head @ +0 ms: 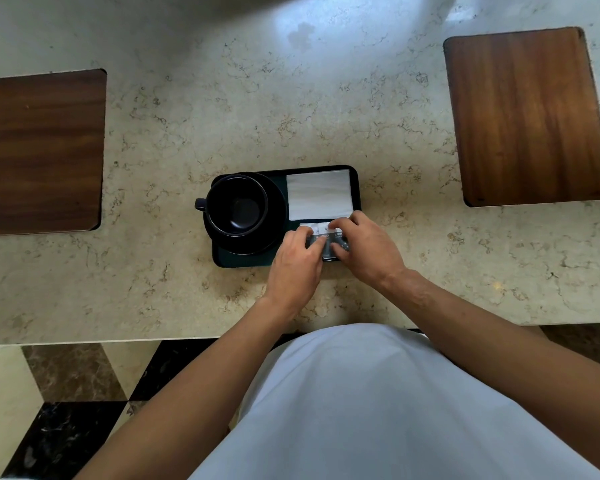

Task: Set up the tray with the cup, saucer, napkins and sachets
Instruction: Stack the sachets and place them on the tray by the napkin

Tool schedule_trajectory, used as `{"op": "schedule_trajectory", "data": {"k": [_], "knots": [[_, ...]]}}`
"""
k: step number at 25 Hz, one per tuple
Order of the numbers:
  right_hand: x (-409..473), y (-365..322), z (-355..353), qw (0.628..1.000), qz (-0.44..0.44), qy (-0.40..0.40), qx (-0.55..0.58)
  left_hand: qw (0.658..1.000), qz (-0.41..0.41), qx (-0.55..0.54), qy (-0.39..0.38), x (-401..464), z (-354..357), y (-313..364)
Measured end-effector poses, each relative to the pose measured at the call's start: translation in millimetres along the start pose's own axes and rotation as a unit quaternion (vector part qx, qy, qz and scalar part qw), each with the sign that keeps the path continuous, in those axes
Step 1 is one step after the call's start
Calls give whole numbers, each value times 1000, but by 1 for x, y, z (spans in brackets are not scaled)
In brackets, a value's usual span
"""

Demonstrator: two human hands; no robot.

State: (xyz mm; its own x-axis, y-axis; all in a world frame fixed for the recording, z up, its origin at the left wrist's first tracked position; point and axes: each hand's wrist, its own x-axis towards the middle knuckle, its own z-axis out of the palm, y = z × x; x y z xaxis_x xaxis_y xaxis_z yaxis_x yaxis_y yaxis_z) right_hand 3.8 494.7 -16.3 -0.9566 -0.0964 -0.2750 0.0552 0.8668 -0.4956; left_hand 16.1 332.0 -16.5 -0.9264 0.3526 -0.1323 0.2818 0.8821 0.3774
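A dark rectangular tray (243, 260) lies on the marble counter. On its left half a black cup (237, 205) stands on a black saucer (274, 216), handle pointing left. White folded napkins (318, 195) fill the tray's far right corner. Below them, at the near right corner, lie several sachets (321, 233), white and dark, partly hidden by my fingers. My left hand (297, 268) and my right hand (366, 249) both rest their fingertips on the sachets, pressing and pinching them from either side.
Two wooden boards are set into the counter, one at the far left (42, 150) and one at the far right (527, 116). The counter's near edge (118, 339) runs just in front of my body, with patterned floor tiles below.
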Motion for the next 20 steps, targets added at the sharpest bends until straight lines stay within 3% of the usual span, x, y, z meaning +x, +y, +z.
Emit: {"op": "schedule_trajectory", "data": {"k": [20], "knots": [[-1,2,-7,1000,19,-5,1,1000,-7,-22,1,5,5,6]]}}
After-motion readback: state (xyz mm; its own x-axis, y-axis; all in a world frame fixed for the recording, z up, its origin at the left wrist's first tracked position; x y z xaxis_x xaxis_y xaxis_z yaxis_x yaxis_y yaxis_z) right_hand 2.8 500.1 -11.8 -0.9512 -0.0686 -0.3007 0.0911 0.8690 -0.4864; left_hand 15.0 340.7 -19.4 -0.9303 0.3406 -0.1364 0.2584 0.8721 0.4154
